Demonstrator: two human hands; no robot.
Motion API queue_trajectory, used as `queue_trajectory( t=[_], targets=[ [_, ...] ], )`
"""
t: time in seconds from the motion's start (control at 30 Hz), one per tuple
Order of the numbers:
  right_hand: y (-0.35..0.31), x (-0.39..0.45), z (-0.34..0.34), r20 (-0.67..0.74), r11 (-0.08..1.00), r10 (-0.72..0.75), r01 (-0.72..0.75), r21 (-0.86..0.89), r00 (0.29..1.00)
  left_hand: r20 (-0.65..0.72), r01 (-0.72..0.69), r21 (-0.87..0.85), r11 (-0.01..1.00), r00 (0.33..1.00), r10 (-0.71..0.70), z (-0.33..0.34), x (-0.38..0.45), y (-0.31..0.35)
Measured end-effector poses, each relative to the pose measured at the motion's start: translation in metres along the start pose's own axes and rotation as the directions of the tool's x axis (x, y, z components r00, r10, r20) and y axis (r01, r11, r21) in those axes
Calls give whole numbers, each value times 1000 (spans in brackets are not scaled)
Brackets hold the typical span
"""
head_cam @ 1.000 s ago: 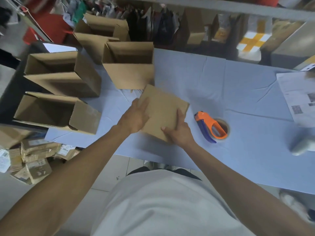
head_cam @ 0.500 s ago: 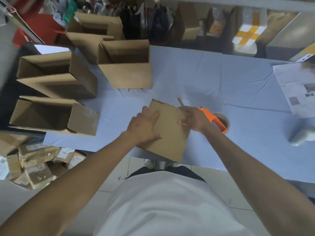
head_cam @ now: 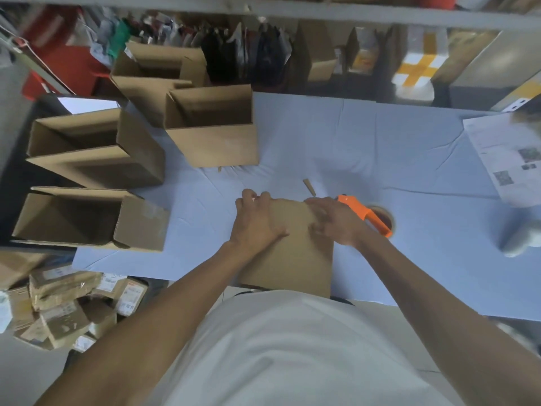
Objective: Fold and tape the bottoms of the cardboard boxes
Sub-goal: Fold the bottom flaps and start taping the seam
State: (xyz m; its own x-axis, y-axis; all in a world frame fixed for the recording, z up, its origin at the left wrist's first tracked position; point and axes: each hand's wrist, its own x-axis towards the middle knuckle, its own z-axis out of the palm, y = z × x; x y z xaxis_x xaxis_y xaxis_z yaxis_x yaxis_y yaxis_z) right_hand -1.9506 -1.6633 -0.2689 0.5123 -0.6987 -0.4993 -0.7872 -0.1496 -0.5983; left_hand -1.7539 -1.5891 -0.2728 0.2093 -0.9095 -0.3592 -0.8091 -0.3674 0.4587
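Both hands press flat on the cardboard box: left hand (head_cam: 257,224) and right hand (head_cam: 336,222) spread open at its far edge. This flattened box (head_cam: 292,259) lies on the table's (head_cam: 380,159) near edge, beside the orange tape dispenser (head_cam: 366,213). It looks light and stiff; grip its edges.

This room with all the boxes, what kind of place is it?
Probably a parcel packing room: open brown cardboard boxes on a blue-covered table, an orange tape dispenser, and taped parcels piled on the floor.
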Motion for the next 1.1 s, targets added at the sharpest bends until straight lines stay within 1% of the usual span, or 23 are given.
queue_trajectory(
  t=[0.07, 0.1, 0.17, 0.23, 0.3, 0.37, 0.43, 0.47, 0.53, 0.6, 0.67, 0.7, 0.77, 0.8, 0.83, 0.9, 0.97, 1.0, 1.03, 1.1],
  targets=[
    [-3, 6, -4, 13, 998, -6, 7, -58, 1000, -50, 27, -49, 998, 998, -30, -7, 8, 1],
    [-6, 9, -6, 10, 995, -12, 13, -96, 1000, -45, 11, -56, 998, 999, -14, -11, 12, 2],
    [-13, 14, -8, -7, 989, 4, -5, -150, 1000, 12, -48, -4, 999, 999, 48, -17, 19, 5],
    [-14, 19, -10, -20, 991, 19, -21, -130, 1000, 58, -102, 88, 991, 994, 97, -21, 27, 6],
    [-15, 19, -8, -41, 997, -10, 7, -80, 999, 44, -106, 108, 988, 994, 102, -22, 37, 3],
    [-15, 20, -3, -75, 996, -40, 34, -80, 996, 39, -72, 18, 997, 997, 71, -20, 48, -2],
    [-17, 23, 2, -93, 992, -31, 20, -121, 995, 92, -27, -119, 993, 995, 38, -17, 59, -5],
    [-17, 26, 4, -98, 990, -19, 5, -143, 995, 127, -4, -146, 989, 992, 23, -15, 63, -6],
    [-16, 31, 7, -112, 987, -7, -11, -162, 994, 198, 6, -104, 995, 980, 14, -13, 69, -8],
    [-12, 36, 9, -136, 990, 12, -31, -141, 991, 239, -35, -76, 997, 970, 52, -13, 74, -11],
    [-9, 41, 12, -168, 996, 26, -40, -82, 985, 217, -119, -91, 989, 967, 136, -14, 73, -10],
    [-9, 43, 14, -200, 998, 22, -32, -46, 980, 191, -194, -78, 978, 960, 206, -14, 71, -8],
    [-9, 45, 18, -268, 1000, 5, 2, 25, 963, 147, -338, 15, 941, 932, 333, -8, 65, 1],
    [-7, 45, 22, -302, 999, -6, 22, 49, 953, 121, -353, 67, 933, 931, 343, -3, 61, 5],
    [-5, 44, 25, -334, 997, -30, 52, 59, 942, 84, -336, 106, 936, 941, 329, 2, 57, 8],
    [-2, 40, 29, -369, 997, -65, 78, 21, 927, 14, -299, 170, 939, 954, 301, 13, 50, 7],
    [-3, 39, 24, -313, 991, -131, 113, -77, 941, 1, -277, 198, 940, 959, 283, 19, 43, 3],
    [-5, 40, 19, -265, 988, -145, 126, -86, 953, 27, -265, 199, 943, 964, 265, 19, 43, 3],
    [-8, 42, 13, -224, 990, -134, 122, -65, 965, 73, -260, 206, 943, 965, 250, 16, 44, 3],
    [-14, 43, 2, -179, 998, -64, 64, -7, 982, 210, -252, 248, 935, 957, 202, 6, 53, 9]
  ],
)
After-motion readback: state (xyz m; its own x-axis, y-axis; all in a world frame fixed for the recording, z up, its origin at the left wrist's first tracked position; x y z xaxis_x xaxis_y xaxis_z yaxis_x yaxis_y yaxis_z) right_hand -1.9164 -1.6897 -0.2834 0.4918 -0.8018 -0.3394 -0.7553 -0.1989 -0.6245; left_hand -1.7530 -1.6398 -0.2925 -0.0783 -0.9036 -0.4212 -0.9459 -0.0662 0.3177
